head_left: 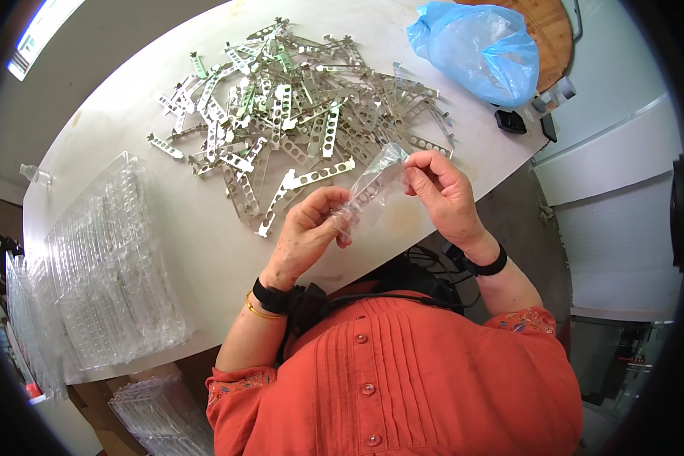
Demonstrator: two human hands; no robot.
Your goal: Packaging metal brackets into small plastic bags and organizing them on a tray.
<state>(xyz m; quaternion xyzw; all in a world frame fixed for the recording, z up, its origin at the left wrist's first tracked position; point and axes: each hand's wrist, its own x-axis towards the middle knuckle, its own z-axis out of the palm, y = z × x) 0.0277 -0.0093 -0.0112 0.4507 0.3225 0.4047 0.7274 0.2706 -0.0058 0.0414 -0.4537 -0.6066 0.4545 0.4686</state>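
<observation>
Over the near edge of the table, a small clear plastic bag [381, 180] stretches slantwise between my two hands. My left hand [309, 228] is closed on its lower left end, thumb and fingers pinched together. At the upper right end, my right hand [446, 199] pinches the bag between thumb and fingertips. A strip with round holes shows in or through the plastic; glare hides which. Just beyond my hands lies a big loose heap of perforated metal brackets [283, 108]. A single bracket [321, 174] at the heap's near side lies close to my left hand.
Stacked clear plastic trays [114, 266] cover the left of the white table [205, 281], with more trays [162, 414] below its edge. A blue plastic bag [479, 49] sits at the far right, near a small black object [510, 121] and a round wooden board [549, 34].
</observation>
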